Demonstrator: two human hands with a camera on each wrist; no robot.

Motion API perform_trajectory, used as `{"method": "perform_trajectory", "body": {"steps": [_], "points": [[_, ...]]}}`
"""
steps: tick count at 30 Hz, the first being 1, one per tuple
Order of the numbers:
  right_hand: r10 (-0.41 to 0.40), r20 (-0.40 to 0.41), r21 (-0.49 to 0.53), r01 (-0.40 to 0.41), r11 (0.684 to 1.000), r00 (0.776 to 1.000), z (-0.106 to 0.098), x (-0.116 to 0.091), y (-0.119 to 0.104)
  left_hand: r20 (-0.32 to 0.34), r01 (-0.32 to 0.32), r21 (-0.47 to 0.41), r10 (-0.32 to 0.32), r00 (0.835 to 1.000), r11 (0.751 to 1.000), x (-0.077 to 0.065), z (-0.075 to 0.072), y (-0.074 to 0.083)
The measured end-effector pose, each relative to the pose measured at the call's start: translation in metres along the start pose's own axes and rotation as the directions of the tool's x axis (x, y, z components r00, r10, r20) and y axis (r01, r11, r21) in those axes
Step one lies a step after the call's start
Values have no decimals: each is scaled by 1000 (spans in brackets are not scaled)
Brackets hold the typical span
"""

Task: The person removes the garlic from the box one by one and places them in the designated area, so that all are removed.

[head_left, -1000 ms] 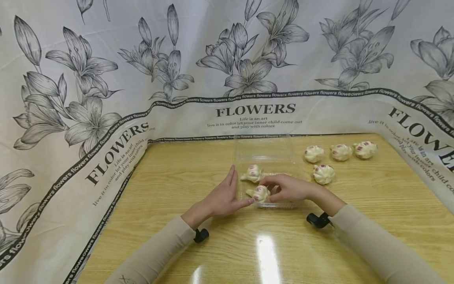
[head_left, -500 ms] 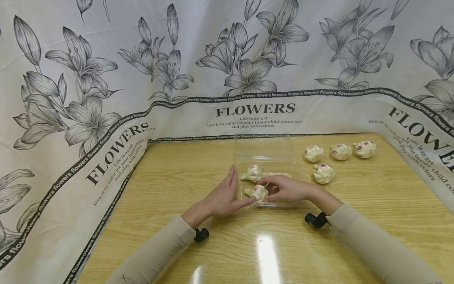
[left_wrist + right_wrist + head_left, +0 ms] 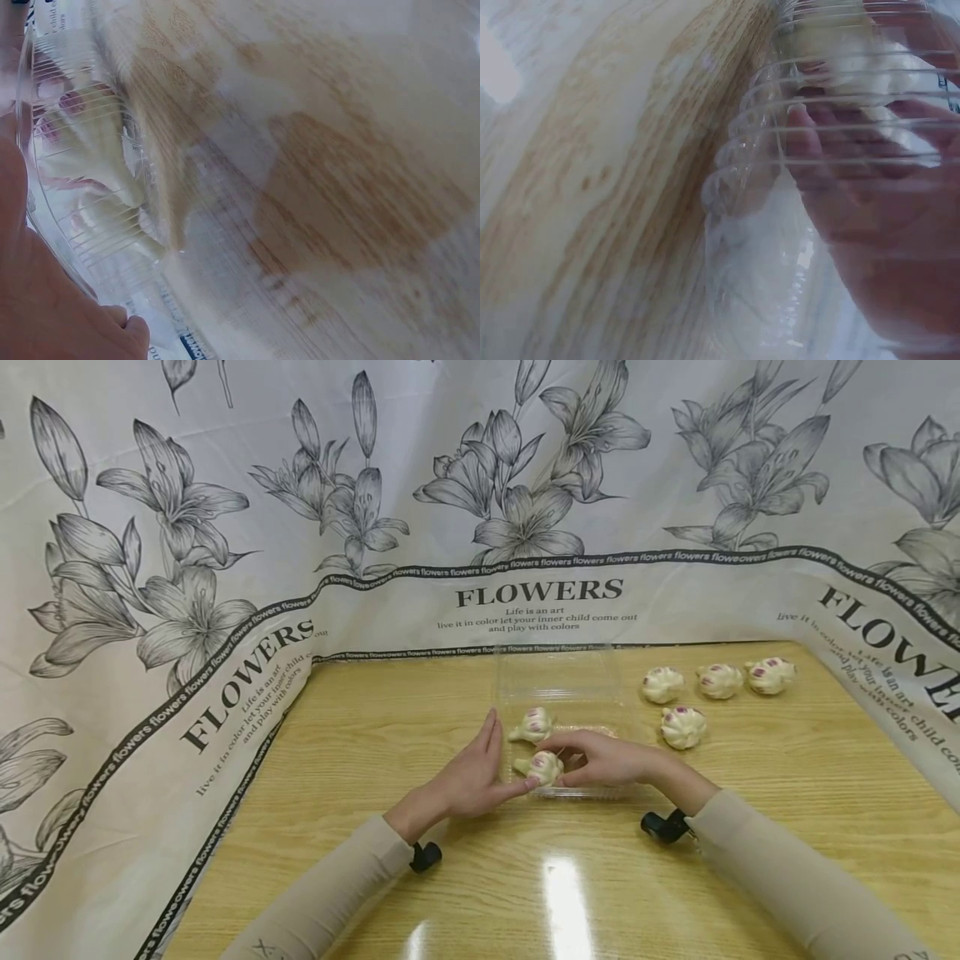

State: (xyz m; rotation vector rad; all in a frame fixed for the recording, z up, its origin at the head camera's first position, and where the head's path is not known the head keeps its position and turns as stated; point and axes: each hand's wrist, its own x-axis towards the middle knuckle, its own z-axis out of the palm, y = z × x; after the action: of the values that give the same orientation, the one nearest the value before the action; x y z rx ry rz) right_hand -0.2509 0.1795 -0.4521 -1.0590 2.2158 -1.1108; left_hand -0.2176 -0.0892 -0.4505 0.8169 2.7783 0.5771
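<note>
A clear plastic clamshell box [image 3: 600, 792] lies with its lid [image 3: 558, 675] folded back toward the curtain. My right hand [image 3: 609, 758] reaches inside and holds a garlic bulb [image 3: 543, 766], white with purple patches, its stem pointing left. Behind it in the box is another garlic bulb [image 3: 535, 725]. My left hand [image 3: 471, 778] braces the box's left front corner, fingers straight along the side and thumb at the front rim. Through the ribbed wall, the right wrist view shows the right hand [image 3: 885, 232] with curled fingers; the left wrist view shows pale stems [image 3: 120, 169].
Right of the box, several more garlic bulbs lie on the wooden table [image 3: 360, 718]: three in a back row, including a middle bulb [image 3: 720, 681], and one nearer bulb [image 3: 683, 727]. A flower-printed curtain [image 3: 390, 610] borders the table at the back and sides.
My right hand has shifted slightly left inside the box, carrying the front garlic bulb closer to the left wall. The left hand and the other bulbs have stayed put.
</note>
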Motion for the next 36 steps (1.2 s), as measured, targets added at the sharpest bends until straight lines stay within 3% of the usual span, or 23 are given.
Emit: {"method": "perform_trajectory", "body": {"steps": [21,27,36], "points": [[-20,-24,55,21,998,1000,-3,-5,-4,-3,-3,6,3,1000,1000,-2,1,0],[-30,-77,25,32,999,997,-7,-15,-12,-1,-4,6,4,1000,1000,-1,0,0],[1,-176,-67,-13,998,984,-20,-37,-20,-3,-4,5,4,1000,1000,-1,1,0]]}}
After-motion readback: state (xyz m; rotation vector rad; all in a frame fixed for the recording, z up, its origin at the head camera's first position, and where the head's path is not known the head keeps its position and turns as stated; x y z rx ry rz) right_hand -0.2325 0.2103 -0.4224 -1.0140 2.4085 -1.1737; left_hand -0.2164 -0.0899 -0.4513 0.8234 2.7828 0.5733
